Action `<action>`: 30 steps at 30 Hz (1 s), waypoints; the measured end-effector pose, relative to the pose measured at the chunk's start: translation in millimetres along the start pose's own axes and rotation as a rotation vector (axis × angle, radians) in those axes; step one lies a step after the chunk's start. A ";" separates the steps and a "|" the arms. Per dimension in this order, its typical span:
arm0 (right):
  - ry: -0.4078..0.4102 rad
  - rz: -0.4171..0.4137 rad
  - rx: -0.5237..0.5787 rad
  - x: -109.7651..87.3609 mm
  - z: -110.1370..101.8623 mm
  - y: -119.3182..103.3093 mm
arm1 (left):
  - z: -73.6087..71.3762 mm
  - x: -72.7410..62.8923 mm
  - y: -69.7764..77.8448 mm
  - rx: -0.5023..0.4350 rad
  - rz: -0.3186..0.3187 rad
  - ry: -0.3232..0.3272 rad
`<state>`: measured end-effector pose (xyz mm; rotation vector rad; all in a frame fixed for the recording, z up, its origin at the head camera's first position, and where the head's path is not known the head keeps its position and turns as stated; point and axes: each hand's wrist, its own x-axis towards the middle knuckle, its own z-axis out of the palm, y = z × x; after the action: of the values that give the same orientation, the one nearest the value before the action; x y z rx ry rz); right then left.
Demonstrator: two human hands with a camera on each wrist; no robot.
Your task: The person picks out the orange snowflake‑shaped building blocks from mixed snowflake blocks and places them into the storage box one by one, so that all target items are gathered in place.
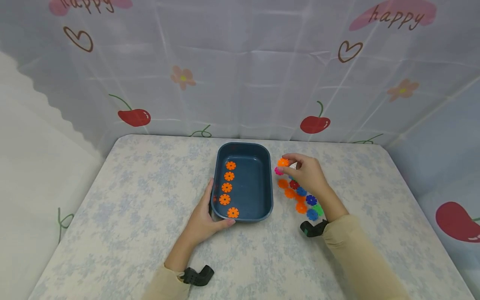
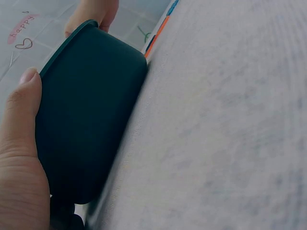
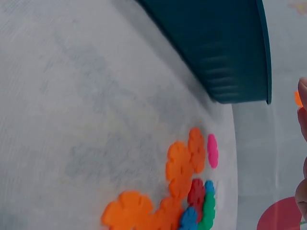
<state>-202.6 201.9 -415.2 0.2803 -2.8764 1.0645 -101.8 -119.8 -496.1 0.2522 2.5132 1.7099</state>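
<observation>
The right wrist view crops the right hand [image 3: 303, 123], its orange disc [image 3: 297, 99] seemingly part-hidden.

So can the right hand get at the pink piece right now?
Probably yes: the pink piece lies with nothing on top, close to the right hand. But that hand pinches an orange piece, which may need putting down first.

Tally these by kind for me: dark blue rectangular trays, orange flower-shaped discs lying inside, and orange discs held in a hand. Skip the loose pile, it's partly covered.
Dark blue rectangular tray: 1
Orange flower-shaped discs lying inside: 5
Orange flower-shaped disc held in the right hand: 1
Total: 7
</observation>
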 end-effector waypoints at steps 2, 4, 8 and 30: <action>0.006 -0.019 0.018 4.2 2.8 -4.0 | -0.1 0.1 -0.1 0.007 -0.001 0.001; 0.004 -0.035 0.036 8.2 5.7 -8.6 | -0.2 0.2 -0.2 0.012 -0.001 0.002; -0.017 -0.054 0.049 15.7 12.7 -18.7 | -0.4 0.1 -0.1 0.008 0.003 0.000; -0.125 -0.124 -0.175 38.0 62.2 -47.1 | -0.1 1.0 -1.5 0.011 0.001 -0.005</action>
<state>-230.5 120.7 -427.8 0.5242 -2.9896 0.7963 -102.9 -120.3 -497.5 0.2588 2.5203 1.6943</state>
